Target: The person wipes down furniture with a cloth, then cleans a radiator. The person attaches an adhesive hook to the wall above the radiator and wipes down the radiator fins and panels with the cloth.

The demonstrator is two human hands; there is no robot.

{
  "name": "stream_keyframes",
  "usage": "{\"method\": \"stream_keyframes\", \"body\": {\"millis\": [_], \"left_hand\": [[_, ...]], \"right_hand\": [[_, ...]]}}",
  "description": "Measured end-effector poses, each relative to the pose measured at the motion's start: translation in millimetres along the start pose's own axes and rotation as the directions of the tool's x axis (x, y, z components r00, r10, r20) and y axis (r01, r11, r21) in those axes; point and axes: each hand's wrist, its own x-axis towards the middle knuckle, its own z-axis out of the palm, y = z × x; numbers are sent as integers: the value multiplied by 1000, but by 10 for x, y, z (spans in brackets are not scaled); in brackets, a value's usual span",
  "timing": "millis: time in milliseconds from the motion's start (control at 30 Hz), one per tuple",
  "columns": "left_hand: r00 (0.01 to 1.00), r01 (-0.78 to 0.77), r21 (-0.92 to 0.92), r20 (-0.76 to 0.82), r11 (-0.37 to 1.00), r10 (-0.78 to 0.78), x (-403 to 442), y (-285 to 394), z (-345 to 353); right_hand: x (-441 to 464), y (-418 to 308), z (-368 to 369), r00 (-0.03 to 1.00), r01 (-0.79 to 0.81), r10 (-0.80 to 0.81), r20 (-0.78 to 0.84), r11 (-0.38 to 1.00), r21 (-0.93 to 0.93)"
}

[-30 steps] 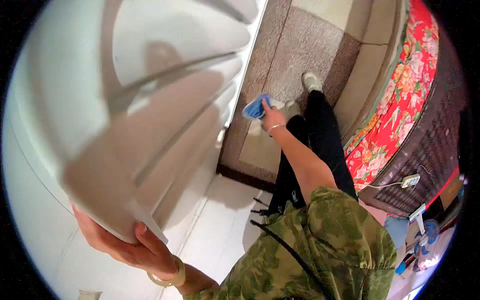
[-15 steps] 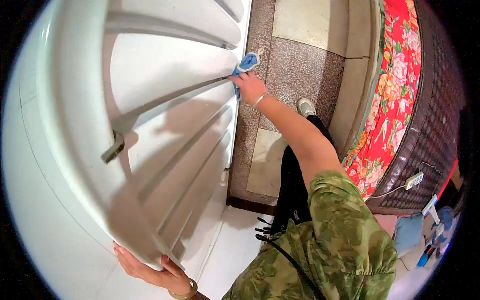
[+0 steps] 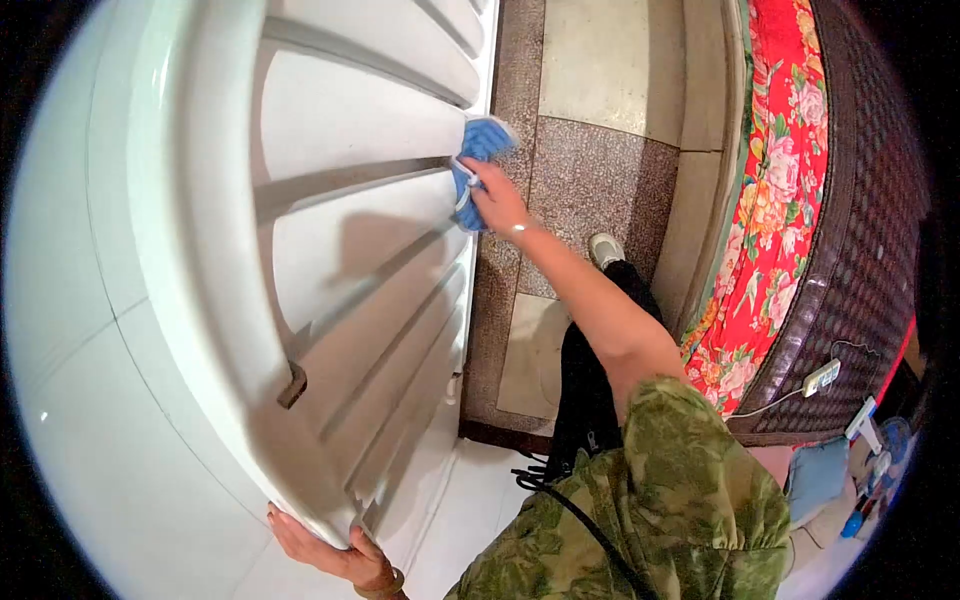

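Observation:
A tall white grooved panel (image 3: 360,120), which looks like a door, fills the left side of the view. A small metal lever (image 3: 292,385) sticks out from it. At its bottom corner my left hand (image 3: 335,560) is closed around the edge, thumb on the near face and fingers on the other side. Along the panel's right edge, my right hand (image 3: 500,198) grips a blue cloth (image 3: 487,138) with white trim. The cloth is bunched under the fingers and lies against the edge, partly hidden by the hand.
Speckled stone floor tiles (image 3: 590,170) run beside the panel. On the right is a bed with a red floral cover (image 3: 770,190) and a dark woven mat (image 3: 850,230). A white power strip (image 3: 821,377) with a cord and a blue cushion (image 3: 818,478) lie lower right.
The view has shifted a little. The blue cloth has spread out wider along the panel's edge, with my right hand slightly lower on it. My left hand still holds the corner.

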Motion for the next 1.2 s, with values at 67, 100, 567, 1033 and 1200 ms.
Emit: {"method": "stream_keyframes", "body": {"millis": [67,100,567,1033,1200], "left_hand": [[1000,-15,0,-12,1000,15,-23,-25,2],[999,-26,-2,-20,1000,26,-27,-39,11],[1000,4,-134,-20,991,-7,-9,-13,4],[1000,9,-126,9,992,-8,-43,10,-40],[999,17,-108,37,994,-13,-20,43,-66]], "right_hand": [[139,93,125,996,-36,18,-91,981,-192],[169,163,80,999,-31,38,13,945,-325],[395,-2332,-507,949,315,-309,-63,930,189],[733,-1032,128,717,-649,692,-88,708,280],[888,-2783,-472,937,292,-180,-300,873,389]]}}
